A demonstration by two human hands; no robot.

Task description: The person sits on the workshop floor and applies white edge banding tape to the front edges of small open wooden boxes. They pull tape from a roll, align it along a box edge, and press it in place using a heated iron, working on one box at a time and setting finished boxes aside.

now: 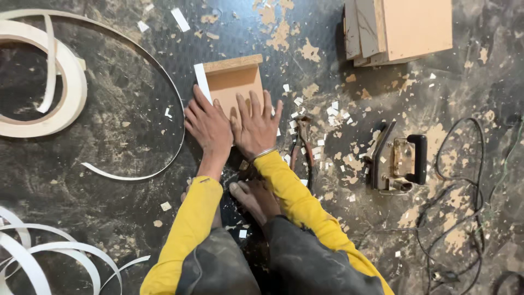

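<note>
A small tan wooden board (234, 82) stands on the dark floor in front of me, with a white edge-band strip (202, 81) along its left side. My left hand (207, 127) lies flat against the board's left lower part, fingers spread, near the white strip. My right hand (255, 124) presses flat on the board's face beside it, a metal bangle on the wrist. Both sleeves are yellow. My bare feet (252, 198) rest on the floor just below the hands.
A roll of white edge banding (57, 82) lies at the left, loose white strips (49, 257) at the lower left. Red-handled pliers (302, 143) lie right of my hands. An old clothes iron (398, 162) with a black cord (469, 207) sits at the right. Stacked boards (398, 30) stand top right.
</note>
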